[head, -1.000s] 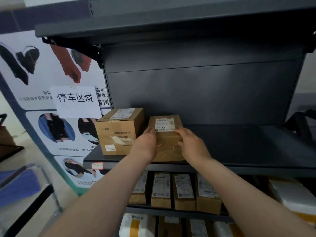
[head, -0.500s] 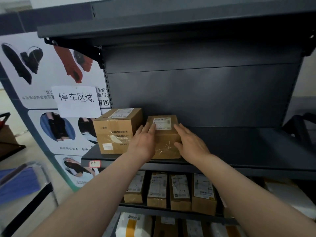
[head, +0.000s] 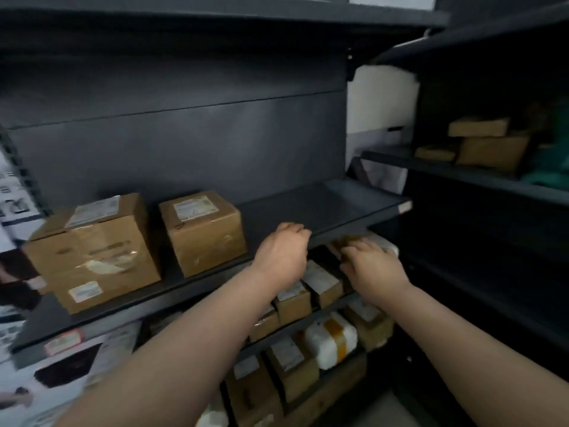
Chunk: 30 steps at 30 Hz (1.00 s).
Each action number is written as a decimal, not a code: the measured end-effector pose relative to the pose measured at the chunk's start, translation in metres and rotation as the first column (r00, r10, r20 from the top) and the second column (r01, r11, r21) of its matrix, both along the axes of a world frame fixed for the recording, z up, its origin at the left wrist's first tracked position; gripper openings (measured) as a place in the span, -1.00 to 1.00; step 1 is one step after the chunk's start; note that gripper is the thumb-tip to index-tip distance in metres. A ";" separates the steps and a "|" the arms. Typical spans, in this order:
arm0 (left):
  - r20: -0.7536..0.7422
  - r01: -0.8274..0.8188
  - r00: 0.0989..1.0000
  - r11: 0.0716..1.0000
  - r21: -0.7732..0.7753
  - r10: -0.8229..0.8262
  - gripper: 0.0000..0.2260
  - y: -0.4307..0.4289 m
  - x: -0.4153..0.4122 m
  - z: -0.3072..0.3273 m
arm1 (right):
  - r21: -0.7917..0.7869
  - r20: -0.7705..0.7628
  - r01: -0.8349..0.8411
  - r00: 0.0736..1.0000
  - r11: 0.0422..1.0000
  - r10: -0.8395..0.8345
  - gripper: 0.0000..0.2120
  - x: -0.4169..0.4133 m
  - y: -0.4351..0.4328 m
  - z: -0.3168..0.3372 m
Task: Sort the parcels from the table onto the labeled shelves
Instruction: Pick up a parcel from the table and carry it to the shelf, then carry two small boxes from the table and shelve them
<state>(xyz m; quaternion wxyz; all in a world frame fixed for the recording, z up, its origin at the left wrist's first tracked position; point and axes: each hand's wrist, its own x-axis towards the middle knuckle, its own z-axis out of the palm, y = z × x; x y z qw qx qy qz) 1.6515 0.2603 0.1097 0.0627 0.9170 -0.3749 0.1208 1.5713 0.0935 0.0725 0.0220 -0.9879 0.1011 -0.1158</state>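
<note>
The left hand [head: 281, 255] hangs at the front lip of the shelf [head: 323, 201] with its fingers loosely curled and no parcel in them; blur hides whether the knuckles touch the metal. The right hand [head: 374, 268] is a little lower, just in front of the tier below, its fingers relaxed and mostly straight, also holding nothing. Just to the left of the left hand, apart from it, the smaller brown parcel [head: 204, 231] sits flat on the shelf with its white label up, probably so the number can be checked against the shelf's marking. Beside it, with a narrow gap between, stands the larger taped parcel [head: 92, 251], also label up. Both are pushed to the left end, which leaves the right stretch of the shelf bare for later boxes. A small tag [head: 63, 342] on the shelf's front edge appears to be its label, though it is too blurred to read. Below, a row of small boxes [head: 321, 282] stands on edge, packed tight to save room, and under them lies a white parcel [head: 331, 339] banded with amber tape. A neighbouring rack [head: 462, 175] on the right carries more cartons [head: 489, 146]. With both hands free, this placement looks finished; the tabletop is out of view.
</note>
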 end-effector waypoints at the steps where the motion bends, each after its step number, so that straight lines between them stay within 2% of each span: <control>1: -0.033 0.048 0.998 0.999 0.026 -0.047 -0.63 -0.011 -0.006 -0.006 | 0.006 -0.028 0.053 0.998 0.999 -0.053 -0.61 -0.021 -0.006 -0.006; 4: -0.132 0.191 0.976 0.974 0.125 -0.175 -0.67 -0.048 -0.037 -0.028 | 0.062 -0.138 0.220 0.968 0.974 -0.210 -0.61 -0.093 -0.027 -0.023; 7: -0.247 0.345 0.926 0.906 0.247 -0.285 -0.64 -0.087 -0.086 -0.047 | 0.097 -0.222 0.389 0.906 0.916 -0.362 -0.57 -0.173 -0.044 -0.040; 10: -0.361 0.521 0.840 0.789 0.326 -0.405 -0.62 -0.123 -0.143 -0.061 | 0.092 -0.266 0.570 0.805 0.817 -0.531 -0.57 -0.252 -0.049 -0.058; 14: -0.445 0.680 0.724 0.653 0.334 -0.527 -0.58 -0.154 -0.230 -0.071 | 0.112 -0.330 0.756 0.641 0.645 -0.693 -0.57 -0.349 -0.041 -0.072; 18: -0.450 0.810 0.586 0.475 0.345 -0.673 -0.58 -0.171 -0.318 -0.075 | 0.146 -0.342 0.861 0.506 0.487 -0.792 -0.59 -0.440 -0.025 -0.077; 22: -0.436 0.863 0.480 0.323 0.387 -0.761 -0.60 -0.184 -0.407 -0.078 | 0.148 -0.354 0.928 0.372 0.341 -0.858 -0.64 -0.531 -0.001 -0.079; 30: -0.487 0.925 0.237 0.042 0.377 -0.840 -0.63 -0.163 -0.615 -0.092 | 0.159 -0.358 0.987 0.091 0.035 -0.929 -0.61 -0.735 0.078 -0.093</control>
